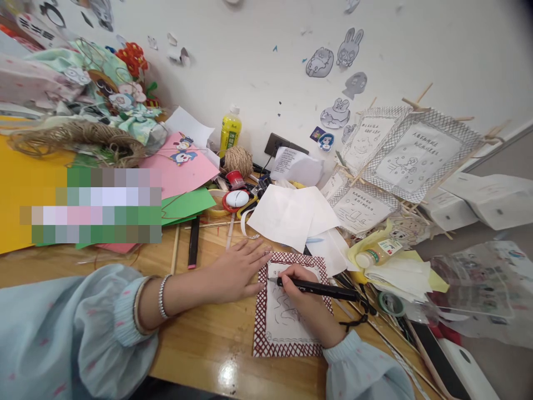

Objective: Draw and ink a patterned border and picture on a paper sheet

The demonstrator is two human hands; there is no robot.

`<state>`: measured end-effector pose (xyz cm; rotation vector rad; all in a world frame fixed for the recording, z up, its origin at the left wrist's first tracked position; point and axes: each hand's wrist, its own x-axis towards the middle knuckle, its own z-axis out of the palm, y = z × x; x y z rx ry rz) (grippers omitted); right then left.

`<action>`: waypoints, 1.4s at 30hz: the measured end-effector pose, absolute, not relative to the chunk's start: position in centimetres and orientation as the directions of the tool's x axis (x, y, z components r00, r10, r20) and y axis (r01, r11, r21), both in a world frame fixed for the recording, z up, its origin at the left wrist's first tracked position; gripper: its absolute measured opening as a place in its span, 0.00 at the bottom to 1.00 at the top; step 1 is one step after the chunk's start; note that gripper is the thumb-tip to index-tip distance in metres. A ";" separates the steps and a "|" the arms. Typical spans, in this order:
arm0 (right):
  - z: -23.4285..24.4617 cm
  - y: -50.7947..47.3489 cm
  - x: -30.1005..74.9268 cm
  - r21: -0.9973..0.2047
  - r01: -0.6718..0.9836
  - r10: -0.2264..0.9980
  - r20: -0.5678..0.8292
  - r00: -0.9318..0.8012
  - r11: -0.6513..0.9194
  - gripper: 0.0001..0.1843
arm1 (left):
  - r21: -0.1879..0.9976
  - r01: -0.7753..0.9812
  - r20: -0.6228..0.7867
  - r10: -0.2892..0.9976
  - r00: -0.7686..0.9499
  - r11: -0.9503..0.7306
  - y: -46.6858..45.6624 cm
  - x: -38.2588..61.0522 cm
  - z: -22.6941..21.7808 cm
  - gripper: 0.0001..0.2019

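Observation:
A square sheet with a red cross-hatched border (261, 328) lies on the wooden table in front of me. My right hand (308, 305) is closed around a black marker (320, 289), its tip touching the sheet's upper left part, where black lines are drawn. My left hand (235, 272) lies flat with fingers stretched out, pressing on the sheet's left edge. Bracelets circle my left wrist.
Loose white papers (291, 214), a black pen (194, 241), a glue bottle (377, 253), a ball of twine (238, 161), a yellow drink bottle (230, 129) and coloured card (187, 203) crowd the table. Paper-and-stick lantern panels (412, 153) lean at right. A tape roll (390, 303) lies near my right hand.

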<state>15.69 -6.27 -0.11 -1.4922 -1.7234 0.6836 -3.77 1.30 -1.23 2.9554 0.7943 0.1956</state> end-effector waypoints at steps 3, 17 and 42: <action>-0.1 -6.3 15.7 -0.788 0.587 0.980 0.194 -0.048 0.185 0.10 | 0.110 0.491 0.112 0.502 0.857 -0.864 1.4 -3.8 -1.4 0.34; 0.3 -6.5 15.5 -0.793 0.580 0.982 0.173 -0.075 0.184 0.12 | 0.112 0.480 0.196 0.493 0.848 -0.870 1.6 -3.8 -2.4 0.33; 0.4 -6.6 15.6 -0.793 0.572 0.977 0.184 -0.105 0.210 0.11 | 0.125 0.478 0.158 0.493 0.856 -0.870 1.5 -3.8 -1.8 0.33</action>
